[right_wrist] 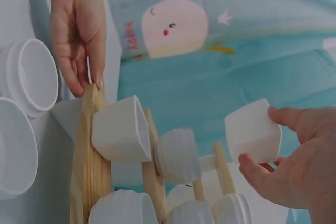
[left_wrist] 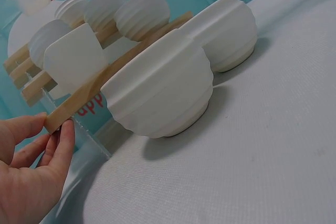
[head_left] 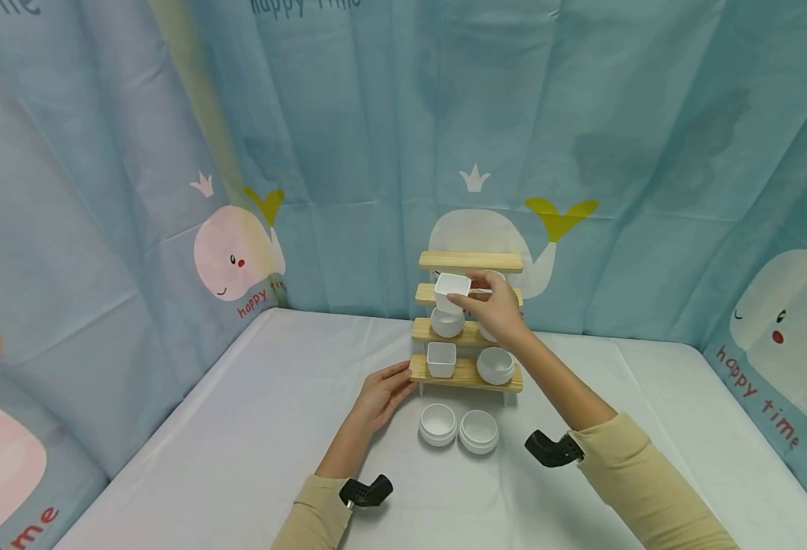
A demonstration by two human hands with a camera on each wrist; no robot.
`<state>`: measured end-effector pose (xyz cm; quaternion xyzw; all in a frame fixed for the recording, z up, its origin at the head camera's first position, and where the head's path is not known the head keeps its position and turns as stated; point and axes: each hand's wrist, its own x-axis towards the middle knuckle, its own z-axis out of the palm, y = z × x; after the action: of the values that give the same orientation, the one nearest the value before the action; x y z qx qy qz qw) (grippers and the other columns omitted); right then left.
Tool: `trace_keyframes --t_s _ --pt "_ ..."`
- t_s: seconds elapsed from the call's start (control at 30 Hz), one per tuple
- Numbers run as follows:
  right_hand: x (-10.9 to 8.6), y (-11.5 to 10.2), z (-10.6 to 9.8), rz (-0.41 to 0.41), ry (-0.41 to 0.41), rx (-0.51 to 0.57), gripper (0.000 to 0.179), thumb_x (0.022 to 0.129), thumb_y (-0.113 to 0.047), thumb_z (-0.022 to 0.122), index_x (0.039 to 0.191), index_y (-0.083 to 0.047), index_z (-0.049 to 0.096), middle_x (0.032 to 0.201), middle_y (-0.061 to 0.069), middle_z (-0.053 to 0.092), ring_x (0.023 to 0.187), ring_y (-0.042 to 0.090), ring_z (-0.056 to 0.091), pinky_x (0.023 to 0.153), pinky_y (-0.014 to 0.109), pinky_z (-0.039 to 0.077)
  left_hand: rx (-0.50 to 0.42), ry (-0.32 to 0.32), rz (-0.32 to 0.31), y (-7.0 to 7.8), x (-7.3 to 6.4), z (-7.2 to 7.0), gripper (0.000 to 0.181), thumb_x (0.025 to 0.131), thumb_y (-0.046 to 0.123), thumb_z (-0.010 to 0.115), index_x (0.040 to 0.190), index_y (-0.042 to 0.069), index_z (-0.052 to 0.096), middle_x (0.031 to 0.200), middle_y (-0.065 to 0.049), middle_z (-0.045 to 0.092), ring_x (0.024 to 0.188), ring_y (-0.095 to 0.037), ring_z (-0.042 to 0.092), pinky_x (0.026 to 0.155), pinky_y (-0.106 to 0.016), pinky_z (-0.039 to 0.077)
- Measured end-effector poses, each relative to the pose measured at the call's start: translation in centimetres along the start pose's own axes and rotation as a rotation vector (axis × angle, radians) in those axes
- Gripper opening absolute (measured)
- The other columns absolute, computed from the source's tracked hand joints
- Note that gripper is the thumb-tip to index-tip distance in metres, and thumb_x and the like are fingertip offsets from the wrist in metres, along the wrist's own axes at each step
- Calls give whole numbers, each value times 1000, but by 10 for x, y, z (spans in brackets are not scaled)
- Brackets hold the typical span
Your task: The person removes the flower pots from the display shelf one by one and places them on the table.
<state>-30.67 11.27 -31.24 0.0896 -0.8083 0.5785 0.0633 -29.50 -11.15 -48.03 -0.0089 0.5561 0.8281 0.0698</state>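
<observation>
My right hand (head_left: 500,312) grips a small white square bowl (head_left: 452,291) by its side, raised near the left part of the third step of a tiered wooden display stand (head_left: 471,262). In the right wrist view this bowl (right_wrist: 254,134) is tilted, thumb and fingers on its edges. My left hand (head_left: 379,397) pinches the left end of the stand's lowest plank (left_wrist: 71,106). On that plank sit another square bowl (head_left: 441,360) and a round bowl (head_left: 496,366). A round ribbed bowl (head_left: 447,323) stands one step up at left; bowls at right are partly hidden by my right hand.
Two round white bowls, one at left (head_left: 438,425) and one at right (head_left: 478,432), stand on the white-covered table (head_left: 238,458) before the stand. A blue curtain (head_left: 348,153) printed with whales hangs behind. The stand's supports are clear plastic.
</observation>
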Motion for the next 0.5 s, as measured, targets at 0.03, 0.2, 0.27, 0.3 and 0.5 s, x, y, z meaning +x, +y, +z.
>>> trace_keyframes --t_s 0.03,0.2,0.27,0.3,0.5 --pt "-1 0 -1 -3 -2 -2 63 100 -19 77 153 -1 49 148 23 52 135 40 56 109 48 56 1 -2 0 0 0 0 42 109 -3 53 148 -17 47 147 -36 51 110 -18 68 99 -27 61" --pt "-7 -1 -6 -15 -16 11 63 100 -18 77 154 -1 49 148 23 52 136 41 55 110 50 55 2 -9 2 0 0 0 42 109 -3 53 148 -17 46 148 -37 50 110 -19 68 99 -27 60" --pt "-9 -1 -8 -23 -23 17 63 100 -17 77 153 -1 49 148 23 52 136 41 56 110 51 55 1 -12 -1 0 0 -1 42 109 -3 53 148 -17 47 148 -37 50 110 -19 67 99 -27 60" --pt "-10 -1 -8 -28 -26 18 63 100 -17 77 153 0 49 148 23 52 136 41 56 110 51 55 1 -12 -1 0 0 -1 42 109 -3 53 148 -17 47 148 -36 50 110 -19 67 99 -27 60" --pt "-18 -2 -12 -61 -38 8 62 99 -14 76 154 -1 49 147 23 53 133 40 57 109 50 56 8 -7 -2 0 1 -1 42 109 -3 53 148 -16 47 148 -36 51 112 -19 67 100 -27 60"
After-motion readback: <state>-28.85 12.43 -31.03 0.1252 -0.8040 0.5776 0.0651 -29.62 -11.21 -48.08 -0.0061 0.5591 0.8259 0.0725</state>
